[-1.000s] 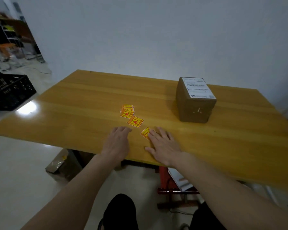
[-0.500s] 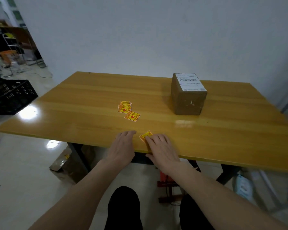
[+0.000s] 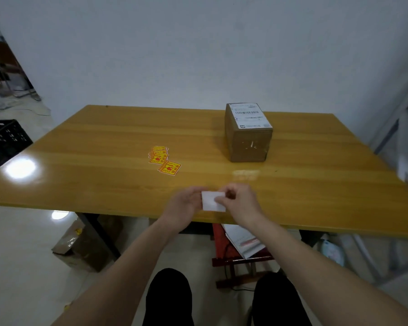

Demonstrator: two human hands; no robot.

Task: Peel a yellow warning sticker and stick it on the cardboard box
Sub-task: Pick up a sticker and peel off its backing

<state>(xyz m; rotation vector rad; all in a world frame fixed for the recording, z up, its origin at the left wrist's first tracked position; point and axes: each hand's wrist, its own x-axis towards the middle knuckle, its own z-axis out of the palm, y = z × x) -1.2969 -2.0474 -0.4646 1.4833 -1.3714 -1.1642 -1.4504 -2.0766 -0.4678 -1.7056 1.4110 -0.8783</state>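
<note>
Both hands hold one sticker (image 3: 213,201) just above the table's near edge, its white backing turned toward me and its yellow face hidden. My left hand (image 3: 183,208) grips its left side and my right hand (image 3: 242,203) pinches its right side. A small stack of yellow warning stickers (image 3: 158,154) lies further back on the table, with a single yellow sticker (image 3: 169,168) beside it. The brown cardboard box (image 3: 249,140) stands at the back right, a white shipping label on its top.
The wooden table (image 3: 104,142) runs wide to both sides. A black crate (image 3: 3,142) stands on the floor at the left. Under the table lie a brown parcel (image 3: 80,243) and a red stool with papers (image 3: 240,245). My knees show at the bottom.
The sticker that lay flat under my right fingers at the table's edge has been picked up. Both hands now hold it with its white back toward me.
</note>
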